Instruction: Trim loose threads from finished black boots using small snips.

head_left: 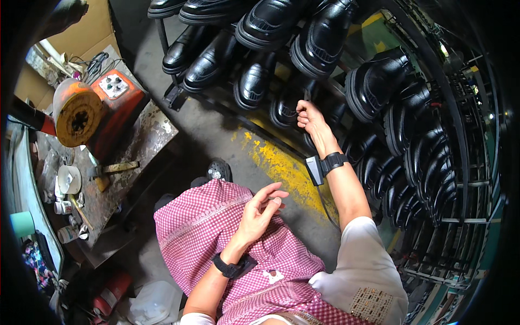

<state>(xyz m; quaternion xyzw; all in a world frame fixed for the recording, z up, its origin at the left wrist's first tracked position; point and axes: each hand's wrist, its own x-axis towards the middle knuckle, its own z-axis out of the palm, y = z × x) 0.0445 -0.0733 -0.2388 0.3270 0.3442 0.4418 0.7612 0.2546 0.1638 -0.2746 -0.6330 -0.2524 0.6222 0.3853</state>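
Observation:
My right hand [310, 115] reaches forward to the shoe rack and is closed in a fist. A short greyish end shows above its fingers, but I cannot make out whether this is a tool or part of the rack. Just left of the fist, a glossy black shoe [283, 111] sits on the lower level, partly in shadow. Another black shoe [320, 46] hangs toe-down above it. My left hand [260, 214] hovers over the pink checked apron [203, 208], fingers loosely bent and apart, holding nothing. Both wrists wear black straps.
Several more black shoes [374, 86] fill the rack [238, 116] ahead and to the right. At left, a worn workbench [154, 132] carries an orange machine with a round disc [79, 112], a hammer [122, 167] and small bottles. Below stands a translucent plastic container [156, 303].

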